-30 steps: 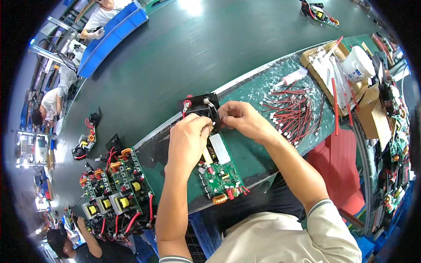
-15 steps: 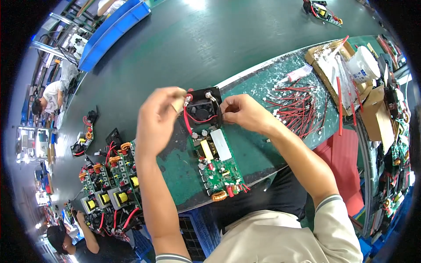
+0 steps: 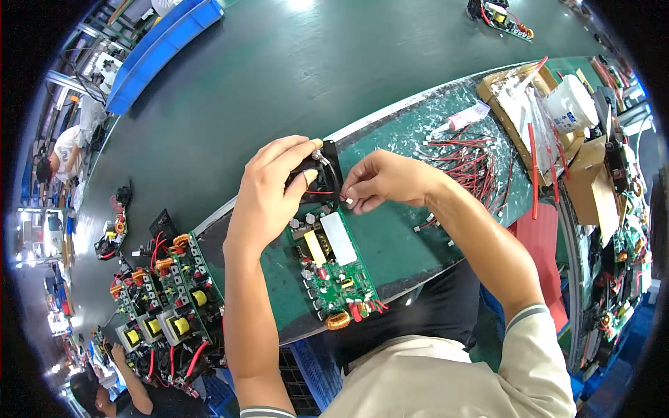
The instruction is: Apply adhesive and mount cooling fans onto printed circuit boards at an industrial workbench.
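Note:
A green circuit board (image 3: 348, 279) lies on the bench, carrying a white flat block, a yellow transformer and a copper coil at its near end. At its far end stands a black end panel (image 3: 333, 155) with a fan, mostly covered by my left hand. My left hand (image 3: 268, 191) is closed over that panel, fingers across its top and thumb at its near side. Beside the panel's right edge, my right hand (image 3: 369, 182) pinches a small white wire connector (image 3: 348, 200). A thin red wire (image 3: 320, 192) runs across the panel next to it.
Several similar board assemblies (image 3: 160, 299) crowd the left. A bundle of red-black wires (image 3: 474, 167), a glue tube (image 3: 468, 117), an open carton (image 3: 498, 87) and a white bucket (image 3: 571, 104) lie right. A blue bin (image 3: 164, 56) stands far left; a person (image 3: 129, 390) sits lower left.
My left hand has come down onto the panel from its left side. My right hand has drawn slightly nearer, and the white connector now shows at its fingertips. The view has shifted slightly.

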The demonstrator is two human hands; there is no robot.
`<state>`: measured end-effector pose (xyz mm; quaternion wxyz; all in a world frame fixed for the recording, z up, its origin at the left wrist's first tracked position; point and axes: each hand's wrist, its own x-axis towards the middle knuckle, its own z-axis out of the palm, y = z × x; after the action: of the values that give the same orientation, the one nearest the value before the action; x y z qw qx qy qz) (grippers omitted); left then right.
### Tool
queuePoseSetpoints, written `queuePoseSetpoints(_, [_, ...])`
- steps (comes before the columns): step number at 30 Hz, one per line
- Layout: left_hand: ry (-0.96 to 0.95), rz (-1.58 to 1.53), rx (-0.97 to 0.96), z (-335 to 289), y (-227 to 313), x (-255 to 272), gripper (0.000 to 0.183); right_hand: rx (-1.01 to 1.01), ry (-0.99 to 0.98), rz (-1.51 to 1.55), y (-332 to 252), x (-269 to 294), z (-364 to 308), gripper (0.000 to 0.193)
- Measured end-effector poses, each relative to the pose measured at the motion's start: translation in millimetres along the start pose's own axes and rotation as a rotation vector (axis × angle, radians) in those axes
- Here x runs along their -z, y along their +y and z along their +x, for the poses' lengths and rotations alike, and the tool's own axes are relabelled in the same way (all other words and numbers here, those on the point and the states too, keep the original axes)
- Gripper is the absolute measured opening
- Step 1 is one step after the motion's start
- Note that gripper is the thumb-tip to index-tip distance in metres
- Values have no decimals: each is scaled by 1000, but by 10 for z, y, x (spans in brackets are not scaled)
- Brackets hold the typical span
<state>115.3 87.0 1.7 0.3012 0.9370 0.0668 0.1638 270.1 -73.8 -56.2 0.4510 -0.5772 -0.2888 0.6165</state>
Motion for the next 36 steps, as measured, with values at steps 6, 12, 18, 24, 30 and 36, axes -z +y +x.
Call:
queuePoseSetpoints(6, [-73, 20, 49, 15, -10, 38, 40, -50, -18, 135, 38, 14, 49, 16])
queuePoseSetpoints(12, [-50, 33, 26, 27, 11, 18, 48, -43, -48, 37, -5, -13, 65, 16])
queuePoseSetpoints(18, [-160, 260, 56, 121, 216, -9, 57, 45, 35, -434, -126, -57, 89, 17])
queuePoseSetpoints(24, [-196, 469, 16, 6, 377, -163, 50, 145, 207, -570, -122, -181, 68, 22])
queuePoseSetpoints(30, [-387, 531, 77, -53, 504, 39, 72, 188, 192, -615, -73, -217, 25, 17])
queuePoseSetpoints(36, [-483, 489, 114, 10, 574, 71, 77, 286, 255, -597, 97, -267, 95, 16])
